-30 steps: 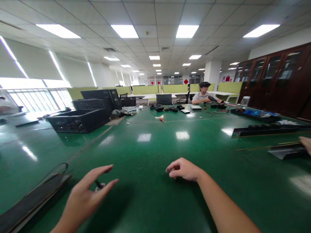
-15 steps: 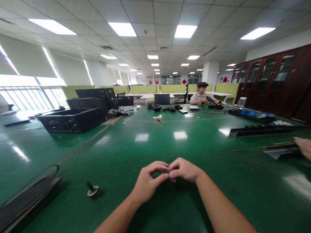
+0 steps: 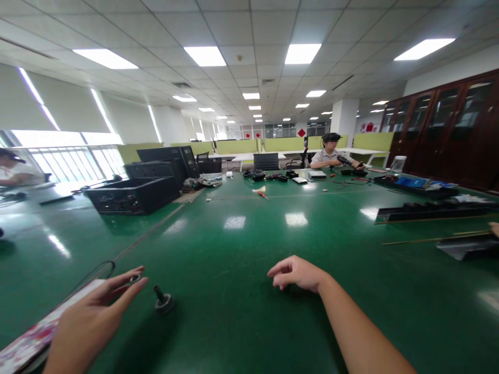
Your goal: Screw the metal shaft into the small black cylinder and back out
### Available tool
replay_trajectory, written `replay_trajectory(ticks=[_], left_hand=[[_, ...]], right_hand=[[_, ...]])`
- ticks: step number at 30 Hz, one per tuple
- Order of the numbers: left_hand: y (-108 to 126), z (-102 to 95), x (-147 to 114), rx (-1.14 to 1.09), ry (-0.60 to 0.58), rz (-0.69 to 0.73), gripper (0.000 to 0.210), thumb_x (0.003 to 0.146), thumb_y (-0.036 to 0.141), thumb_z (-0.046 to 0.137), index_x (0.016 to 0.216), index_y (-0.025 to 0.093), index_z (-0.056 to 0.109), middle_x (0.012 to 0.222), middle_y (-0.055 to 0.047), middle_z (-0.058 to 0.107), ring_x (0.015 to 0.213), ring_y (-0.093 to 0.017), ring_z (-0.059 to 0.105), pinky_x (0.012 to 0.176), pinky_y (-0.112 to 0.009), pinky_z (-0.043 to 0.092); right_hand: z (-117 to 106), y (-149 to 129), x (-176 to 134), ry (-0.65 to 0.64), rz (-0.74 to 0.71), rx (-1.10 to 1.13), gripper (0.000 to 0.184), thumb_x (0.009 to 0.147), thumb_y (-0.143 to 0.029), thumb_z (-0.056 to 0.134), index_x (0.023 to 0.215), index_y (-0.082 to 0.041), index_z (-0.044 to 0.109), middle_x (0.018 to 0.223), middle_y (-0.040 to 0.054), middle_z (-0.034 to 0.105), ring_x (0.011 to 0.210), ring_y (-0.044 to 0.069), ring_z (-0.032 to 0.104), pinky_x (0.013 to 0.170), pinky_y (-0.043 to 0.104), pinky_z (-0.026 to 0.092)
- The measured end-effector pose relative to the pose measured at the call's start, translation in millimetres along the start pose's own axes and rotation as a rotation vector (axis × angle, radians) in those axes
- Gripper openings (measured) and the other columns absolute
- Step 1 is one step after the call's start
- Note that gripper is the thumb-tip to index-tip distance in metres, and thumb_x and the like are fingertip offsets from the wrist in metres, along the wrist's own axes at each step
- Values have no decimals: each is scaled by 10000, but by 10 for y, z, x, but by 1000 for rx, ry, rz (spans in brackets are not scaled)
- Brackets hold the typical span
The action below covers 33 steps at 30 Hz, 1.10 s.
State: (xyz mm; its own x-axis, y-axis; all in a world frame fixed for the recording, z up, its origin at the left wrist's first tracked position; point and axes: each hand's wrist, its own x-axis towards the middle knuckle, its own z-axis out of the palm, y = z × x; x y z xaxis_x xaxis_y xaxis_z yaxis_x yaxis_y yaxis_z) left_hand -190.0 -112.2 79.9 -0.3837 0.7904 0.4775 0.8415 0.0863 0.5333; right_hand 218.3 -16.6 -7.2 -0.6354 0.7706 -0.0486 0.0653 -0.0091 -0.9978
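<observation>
My left hand [image 3: 99, 306] is over the lower left of the table, pinching a small metal ring [image 3: 135, 278] between thumb and fingertips. Just right of those fingertips stands a dark shaft with a round metal base [image 3: 163, 302], which the hand does not touch. Beneath and left of the hand lies a flat, slab-like device [image 3: 47, 328] with a shiny top and a cable [image 3: 95, 272]; the forearm hides part of it. My right hand [image 3: 298, 274] is low over the middle of the table, fingers loosely bent and apart, with nothing visible in it.
Black computer cases [image 3: 136, 195] stand at the back left of the green table [image 3: 241, 249]. An orange screwdriver [image 3: 262, 195] lies farther ahead. At right are long black trays [image 3: 432, 212]. A co-worker [image 3: 329, 153] sits at the far side; another person's hand [image 3: 494, 228] shows at the right edge.
My hands have parted. The left hand has swung left with the ring, near the dark shaft; the right hand has stayed near the middle. The view has turned slightly left.
</observation>
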Motion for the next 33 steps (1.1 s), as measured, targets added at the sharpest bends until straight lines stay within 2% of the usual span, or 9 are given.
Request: replay_trajectory(ticks=[4, 9, 14, 18, 25, 33], left_hand=[[-142, 58, 24, 13, -95, -16, 410, 695, 658, 545, 930, 355, 691, 891, 38, 768, 919, -353, 690, 868, -535, 524], [-140, 191, -30, -77, -201, -28, 423, 706, 585, 579, 977, 276, 679, 971, -40, 766, 1006, -345, 672, 953, -502, 478], [-120, 263, -96, -214, -148, 9, 455, 717, 568, 612, 992, 208, 649, 1013, -73, 756, 1008, -294, 682, 981, -416, 479], [-159, 304, -122, -262, -184, 19, 454, 717, 561, 639, 985, 194, 653, 986, -77, 762, 957, -276, 703, 940, -376, 512], [-179, 296, -150, -274, -182, 46, 436, 723, 543, 653, 975, 188, 670, 962, -69, 762, 914, -256, 711, 906, -348, 536], [-125, 289, -161, -170, -175, 71, 448, 726, 549, 636, 957, 174, 718, 865, -70, 764, 776, -246, 719, 786, -330, 564]], right_hand=[[6, 47, 23, 28, -16, -3, 422, 682, -320, 764, 1059, -139, 703, 819, 45, 697, 646, 120, 598, 684, 274, 467], [25, 71, 8, 31, -24, 10, 415, 692, -301, 759, 1066, -133, 693, 793, 36, 685, 648, 120, 593, 675, 271, 459], [31, 81, -29, 41, -8, -4, 423, 710, -303, 747, 1090, -128, 680, 781, 36, 679, 680, 133, 602, 685, 275, 460], [24, 92, -27, 34, 1, -17, 420, 723, -326, 736, 1090, -132, 680, 814, 49, 685, 682, 137, 600, 679, 280, 460], [32, 97, -34, 48, 14, -24, 435, 703, -327, 755, 1087, -138, 682, 782, 38, 679, 690, 146, 602, 695, 295, 467], [35, 107, -40, 48, 11, -31, 449, 711, -347, 750, 1099, -134, 675, 824, 55, 692, 702, 150, 607, 711, 304, 476]])
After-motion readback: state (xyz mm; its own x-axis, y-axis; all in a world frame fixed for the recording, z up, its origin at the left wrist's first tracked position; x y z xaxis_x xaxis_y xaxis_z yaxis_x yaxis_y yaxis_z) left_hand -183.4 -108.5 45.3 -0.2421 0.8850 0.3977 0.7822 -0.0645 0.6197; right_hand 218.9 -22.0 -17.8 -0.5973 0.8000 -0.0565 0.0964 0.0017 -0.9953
